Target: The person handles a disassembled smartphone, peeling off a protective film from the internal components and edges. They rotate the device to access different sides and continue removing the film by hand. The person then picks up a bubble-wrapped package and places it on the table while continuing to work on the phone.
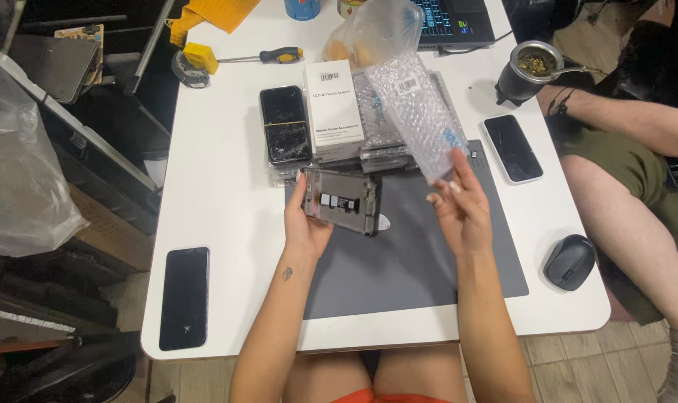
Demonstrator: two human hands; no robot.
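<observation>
Gripping a phone frame [341, 201] by its left end, the left hand [303, 224] has its fingers curled shut around it, above the grey mat's [399, 269] far-left corner. The right hand [462, 209] pinches a bubble-wrap bag [417, 112] by its lower end, fingers otherwise loosely spread, over the mat's far edge. Boxed screens [333, 108] lie just beyond, toward the table's [220, 224] far edge.

A phone screen assembly [341, 201] is held by the left hand [303, 224] above a grey mat [399, 261] on the white worktop [220, 224]. A bubble-wrap bag [417, 112] is pinched at its lower end by the right hand [462, 209]. A white box [333, 108] and a cracked dark phone [285, 124] are seen behind, a black mouse [570, 261] to the right.
</observation>
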